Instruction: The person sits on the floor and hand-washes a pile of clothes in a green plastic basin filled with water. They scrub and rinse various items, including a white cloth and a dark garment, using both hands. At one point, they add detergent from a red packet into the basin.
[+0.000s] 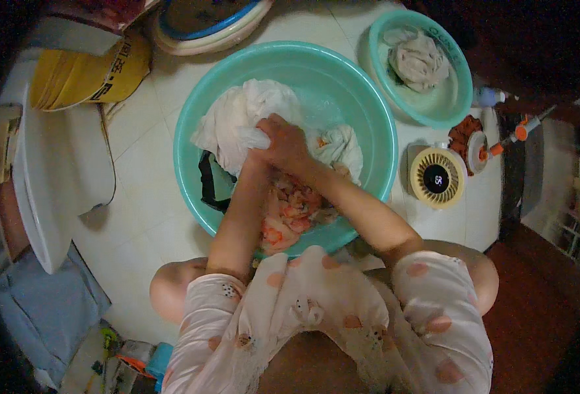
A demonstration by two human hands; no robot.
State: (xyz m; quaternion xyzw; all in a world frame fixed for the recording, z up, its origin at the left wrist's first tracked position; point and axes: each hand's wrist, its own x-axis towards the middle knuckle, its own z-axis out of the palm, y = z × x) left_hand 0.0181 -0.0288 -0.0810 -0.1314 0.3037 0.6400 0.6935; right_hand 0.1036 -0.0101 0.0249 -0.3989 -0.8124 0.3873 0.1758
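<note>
A wide turquoise plastic basin (386, 184) stands before me on the floor, with water and wet clothes inside. My right hand (286, 142) and my left hand (261, 158) are pressed together over it, clutching a bunched white cloth (240, 115). A twist of that cloth pokes out between them. The fingers of my left hand are largely hidden. Below my wrists lies a pink and orange patterned garment (290, 212). At the basin's right side rests another white cloth with orange marks (341, 147). A black-trimmed item (210, 180) lies against the left wall.
A smaller turquoise basin (460, 106) holds a pale cloth in water. Near it are a round cream fan (437, 178) with a lit display and a brown scrub brush (465, 143). A yellow bucket (88, 79) and stacked basins (216, 39) stand at the back left.
</note>
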